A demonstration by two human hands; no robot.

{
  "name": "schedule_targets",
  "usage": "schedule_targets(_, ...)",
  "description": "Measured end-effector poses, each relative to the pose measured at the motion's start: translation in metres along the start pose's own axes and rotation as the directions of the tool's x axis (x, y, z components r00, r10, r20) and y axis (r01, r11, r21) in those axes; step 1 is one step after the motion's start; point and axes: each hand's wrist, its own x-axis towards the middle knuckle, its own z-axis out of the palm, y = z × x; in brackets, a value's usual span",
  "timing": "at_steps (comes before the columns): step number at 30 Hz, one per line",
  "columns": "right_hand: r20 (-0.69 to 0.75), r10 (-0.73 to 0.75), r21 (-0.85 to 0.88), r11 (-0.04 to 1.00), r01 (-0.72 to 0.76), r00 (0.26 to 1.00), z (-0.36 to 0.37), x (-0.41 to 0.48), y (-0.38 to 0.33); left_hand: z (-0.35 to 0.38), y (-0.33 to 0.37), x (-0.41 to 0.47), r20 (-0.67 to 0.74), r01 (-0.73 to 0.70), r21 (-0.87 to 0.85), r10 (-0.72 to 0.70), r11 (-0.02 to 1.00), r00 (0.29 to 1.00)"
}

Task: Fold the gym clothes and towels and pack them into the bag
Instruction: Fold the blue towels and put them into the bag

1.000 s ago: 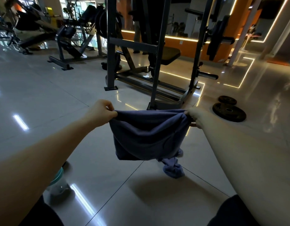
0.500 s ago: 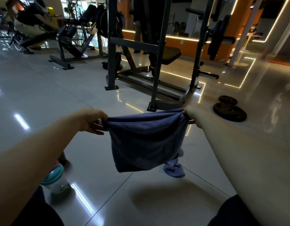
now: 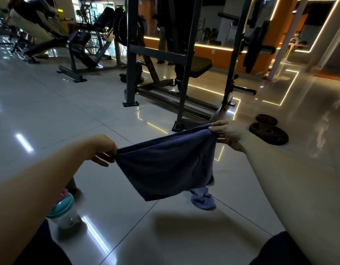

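pinched a blue cloth [image 3: 165, 169] at 2 top corners with left hand [image 3: 102, 150] and right hand [image 3: 230, 135], stretched above the tiled floor [image 3: 50, 111].

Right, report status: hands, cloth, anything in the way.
Left hand pinches one top corner of the blue cloth, right hand the other. Cloth hangs between them. Teal-lidded bottle on the floor, low left; bag not in view.

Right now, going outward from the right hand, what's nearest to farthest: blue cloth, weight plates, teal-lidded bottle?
1. blue cloth: pinched in the right hand.
2. weight plates: on the floor to its right.
3. teal-lidded bottle: on the floor, far lower left.
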Motion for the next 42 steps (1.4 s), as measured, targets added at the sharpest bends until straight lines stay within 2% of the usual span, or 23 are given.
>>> schedule_targets(5,0.084,-0.015,0.1,0.995,0.006,0.996,-0.003,-0.003,-0.004,0.002,-0.009,-0.001,0.155,0.041,-0.12,-0.022,0.992,0.988)
schedule_targets(10,0.004,-0.043,0.121,0.992,0.042,0.999,-0.007,-0.002,-0.001,0.002,-0.008,0.001,0.242,-0.061,-0.18,0.104,0.982,0.965)
schedule_targets(14,-0.056,-0.07,0.108,0.991,0.075,0.996,-0.013,-0.003,0.0,-0.002,-0.011,0.001,0.296,-0.073,-0.252,0.149,0.965,0.943)
schedule_targets(22,-0.03,-0.077,0.176,0.981,0.081,0.997,-0.015,-0.007,-0.004,-0.003,-0.007,0.005,0.179,-0.129,-0.344,0.2,0.93,0.963)
schedule_targets(29,0.02,-0.046,0.149,0.988,0.042,0.999,-0.011,-0.007,-0.006,-0.003,-0.008,0.009,0.12,-0.139,-0.353,0.192,0.925,0.974)
schedule_targets(35,-0.045,-0.052,0.143,0.988,0.058,0.998,-0.01,-0.002,-0.004,-0.004,-0.011,0.012,0.11,-0.141,-0.36,0.192,0.922,0.975)
schedule_targets(42,-0.047,-0.085,0.132,0.987,0.09,0.995,-0.008,-0.008,-0.008,-0.007,-0.013,0.011,0.143,-0.158,-0.325,0.214,0.932,0.966)
